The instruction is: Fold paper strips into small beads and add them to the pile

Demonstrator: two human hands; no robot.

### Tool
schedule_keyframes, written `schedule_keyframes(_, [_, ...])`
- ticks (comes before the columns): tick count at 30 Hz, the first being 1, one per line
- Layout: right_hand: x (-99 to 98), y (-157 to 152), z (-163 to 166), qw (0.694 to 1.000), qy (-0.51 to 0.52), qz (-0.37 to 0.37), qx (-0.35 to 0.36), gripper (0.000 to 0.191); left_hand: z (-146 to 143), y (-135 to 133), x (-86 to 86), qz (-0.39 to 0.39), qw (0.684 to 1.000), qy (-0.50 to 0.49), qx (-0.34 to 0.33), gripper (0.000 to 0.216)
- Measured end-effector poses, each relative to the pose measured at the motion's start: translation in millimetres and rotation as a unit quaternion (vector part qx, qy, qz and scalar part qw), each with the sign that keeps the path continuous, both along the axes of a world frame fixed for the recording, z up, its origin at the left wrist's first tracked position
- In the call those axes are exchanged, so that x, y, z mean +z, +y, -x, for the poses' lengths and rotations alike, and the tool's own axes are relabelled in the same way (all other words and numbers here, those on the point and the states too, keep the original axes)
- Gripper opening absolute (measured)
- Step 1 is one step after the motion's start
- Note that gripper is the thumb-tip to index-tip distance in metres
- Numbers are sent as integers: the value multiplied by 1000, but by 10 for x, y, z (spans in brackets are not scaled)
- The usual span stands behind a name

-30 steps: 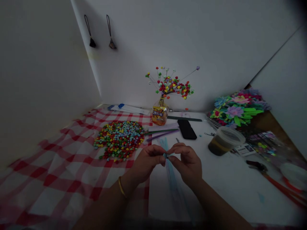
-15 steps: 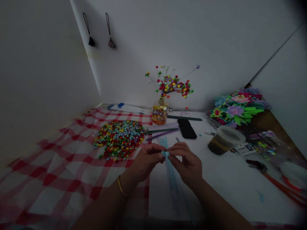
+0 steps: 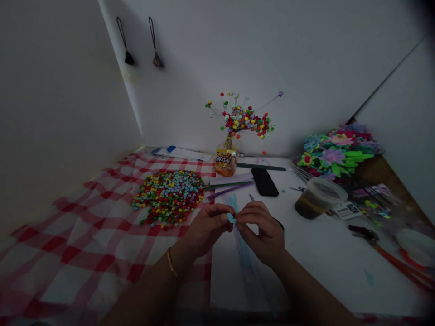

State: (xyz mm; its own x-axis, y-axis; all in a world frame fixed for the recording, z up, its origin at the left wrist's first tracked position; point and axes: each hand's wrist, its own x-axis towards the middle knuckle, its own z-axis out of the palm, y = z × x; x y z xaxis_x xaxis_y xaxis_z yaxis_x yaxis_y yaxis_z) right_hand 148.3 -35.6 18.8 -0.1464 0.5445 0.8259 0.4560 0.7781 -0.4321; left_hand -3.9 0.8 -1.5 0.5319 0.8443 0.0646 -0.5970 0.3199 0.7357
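From my remote seat I count one left hand [image 3: 207, 231], one right hand [image 3: 263, 231], one pale blue piece [image 3: 231, 218], one bracelet [image 3: 171, 263], one bottle [image 3: 225, 161], one phone [image 3: 265, 182], one tub [image 3: 311, 206], two hanging charms [image 3: 128, 59]; one pile of small stars [image 3: 170, 197] defeats my counting.

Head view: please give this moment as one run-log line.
left hand: pinches small blue piece | right hand: pinches same piece | blue strips: below hands | colourful pile: on checked cloth

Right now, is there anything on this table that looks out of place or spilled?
One purple star sticks out far from the bunch in the bottle; a blue scrap lies apart from the blue strips. I see no spill.
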Motion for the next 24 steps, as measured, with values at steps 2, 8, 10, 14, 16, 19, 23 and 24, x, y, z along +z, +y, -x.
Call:
schedule_keyframes(2, [-19,1,-6,1000,-7,-3,-21,17,-1,2,-1,-2,1000,0,2,20])
schedule_keyframes(8, [-65,11,-22,996,-47,-33,-69,19,-8,6,-13,-20,1000,3,10,18])
schedule_keyframes(10, [-73,13,-23,996,-48,-37,-70,20,-12,7,-16,-29,999,6,12,18])
schedule_keyframes(14, [-71,13,-14,997,-46,-34,-61,18,-19,6,-18,-41,999,8,13,17])
schedule_keyframes(16, [-65,13,-6,997,-39,-28,-59,16,-22,4,-20,-45,999,8,12,16])
schedule_keyframes(19, [-69,21,2,998,-21,-12,-56,13,-23,5,-21,-47,999,14,7,17])
schedule_keyframes(23, [-95,43,-25,998,-5,53,-47,20,-9,18,-14,-46,999,26,-6,16])
schedule_keyframes(24, [-101,48,-40,996,1,83,-42,25,-3,21,-13,-47,998,32,-13,16])
